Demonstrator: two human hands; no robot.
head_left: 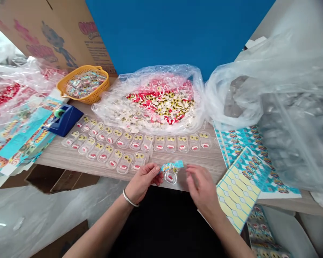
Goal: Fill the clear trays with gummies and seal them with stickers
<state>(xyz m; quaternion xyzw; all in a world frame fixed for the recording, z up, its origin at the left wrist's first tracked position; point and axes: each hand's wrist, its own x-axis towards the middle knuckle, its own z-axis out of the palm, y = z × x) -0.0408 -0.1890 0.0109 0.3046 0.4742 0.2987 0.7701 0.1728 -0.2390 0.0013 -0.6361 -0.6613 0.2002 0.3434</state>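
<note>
Near the front edge of the wooden table (201, 161), my left hand (145, 179) pinches the left end of a small blue printed label (172, 166). Just beneath the label is a clear plastic shell (171, 178) with yellow eye pieces and a red-and-white mouth piece in it. My right hand (201, 184) is to the right of the label, touching neither it nor the shell, its fingers apart and holding nothing. Rows of similar filled shells (158, 143) lie behind and to the left.
Behind the rows lies an open plastic bag (164, 100) of small pieces. An orange basket (97, 94) and a blue tape dispenser (63, 122) are left. Label sheets (242, 186) and a big bag of clear shells (293, 132) are right. A blue panel (177, 32) stands behind.
</note>
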